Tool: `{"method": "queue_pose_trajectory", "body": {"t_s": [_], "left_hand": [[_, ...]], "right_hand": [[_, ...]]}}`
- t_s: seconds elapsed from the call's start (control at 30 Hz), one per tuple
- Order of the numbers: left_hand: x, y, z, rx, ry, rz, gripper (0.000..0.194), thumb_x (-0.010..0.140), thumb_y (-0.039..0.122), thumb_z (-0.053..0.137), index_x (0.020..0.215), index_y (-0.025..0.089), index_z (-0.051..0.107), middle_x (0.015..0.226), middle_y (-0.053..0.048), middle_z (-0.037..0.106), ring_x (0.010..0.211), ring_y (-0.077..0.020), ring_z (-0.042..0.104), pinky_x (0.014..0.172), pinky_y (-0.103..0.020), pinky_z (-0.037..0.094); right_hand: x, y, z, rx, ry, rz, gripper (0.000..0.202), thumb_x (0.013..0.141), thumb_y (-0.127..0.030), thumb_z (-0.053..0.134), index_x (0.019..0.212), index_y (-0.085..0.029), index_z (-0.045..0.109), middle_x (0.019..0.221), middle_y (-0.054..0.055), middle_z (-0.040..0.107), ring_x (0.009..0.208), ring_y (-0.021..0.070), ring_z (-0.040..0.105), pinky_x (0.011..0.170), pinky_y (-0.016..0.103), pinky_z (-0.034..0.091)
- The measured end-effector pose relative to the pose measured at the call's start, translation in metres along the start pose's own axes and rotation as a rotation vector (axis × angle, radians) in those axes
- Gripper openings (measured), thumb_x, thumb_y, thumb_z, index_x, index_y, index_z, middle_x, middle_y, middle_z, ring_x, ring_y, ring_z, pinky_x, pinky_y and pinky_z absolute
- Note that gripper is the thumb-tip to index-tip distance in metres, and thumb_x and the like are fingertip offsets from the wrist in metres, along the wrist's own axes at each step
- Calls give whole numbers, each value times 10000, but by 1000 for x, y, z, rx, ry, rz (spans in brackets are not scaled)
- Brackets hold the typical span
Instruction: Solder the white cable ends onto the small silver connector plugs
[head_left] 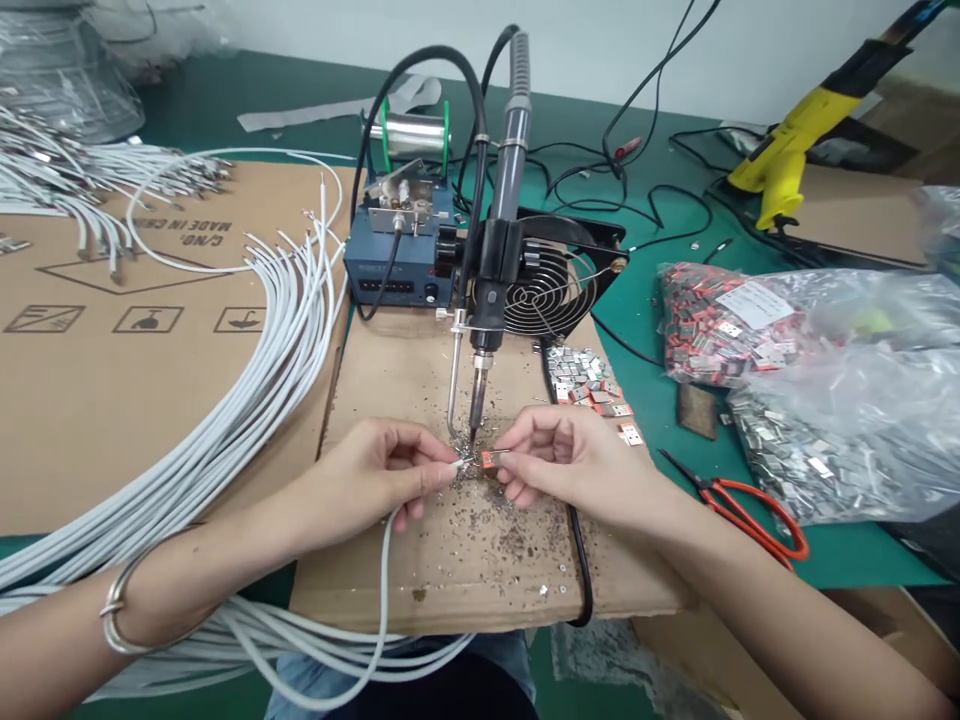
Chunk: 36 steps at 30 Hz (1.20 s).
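One white cable (385, 575) loops up over the near edge of a cardboard sheet (352, 570) into the left hand (394, 465), whose thumb and fingers pinch it close to its stripped end. Opposite, the right hand (559, 455) pinches an orange USB connector (490, 460) between thumb and fingertips, just apart from the wire ends. Both pieces are held above the middle of the sheet, near the downward tip of a clamped soldering iron (491, 300).

Dark specks litter the cardboard around and below the hands. Loose connectors (581, 375) lie heaped at its far right corner. Along its far edge stand a blue solder feeder (390, 260), with a spool of solder (412, 135) behind, and a black fan (536, 300). Past the right edge, on the green bench (847, 560), lie red-handled scissors (761, 520) and bagged connectors (780, 440). A bundle of white cables (262, 370) sweeps past the left edge.
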<state>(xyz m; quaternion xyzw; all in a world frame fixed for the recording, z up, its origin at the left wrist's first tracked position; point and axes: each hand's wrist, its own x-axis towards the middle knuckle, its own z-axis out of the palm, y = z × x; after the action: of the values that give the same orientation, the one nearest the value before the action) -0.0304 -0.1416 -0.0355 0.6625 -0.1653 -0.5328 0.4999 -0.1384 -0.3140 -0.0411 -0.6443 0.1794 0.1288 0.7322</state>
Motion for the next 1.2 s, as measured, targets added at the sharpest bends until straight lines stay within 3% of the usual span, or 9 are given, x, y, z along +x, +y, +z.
{"method": "queue_pose_trajectory", "body": {"t_s": [0.43,0.8,1.2], "left_hand": [[-3,3,0,-44,8,-114,146,736,216,632,832,107,618,414,67,507,363,-52,433,360,-127,392],[-6,2,3,-90,4,-72,90,754,193,613,790,110,615,505,64,521,387,-36,438,349,-103,400],[-6,2,2,-110,39,-78,179,734,254,638,831,106,610,515,45,534,375,-37,442,337,-110,415]], "right_hand": [[7,10,8,159,33,-35,111,719,-166,710,778,-126,625,636,21,667,560,97,643,535,188,562],[6,13,8,159,21,-64,79,731,-109,672,790,-131,626,683,29,693,574,82,650,529,146,556],[6,8,9,112,26,-89,53,740,-122,665,777,-129,628,699,40,699,529,73,619,488,142,541]]}}
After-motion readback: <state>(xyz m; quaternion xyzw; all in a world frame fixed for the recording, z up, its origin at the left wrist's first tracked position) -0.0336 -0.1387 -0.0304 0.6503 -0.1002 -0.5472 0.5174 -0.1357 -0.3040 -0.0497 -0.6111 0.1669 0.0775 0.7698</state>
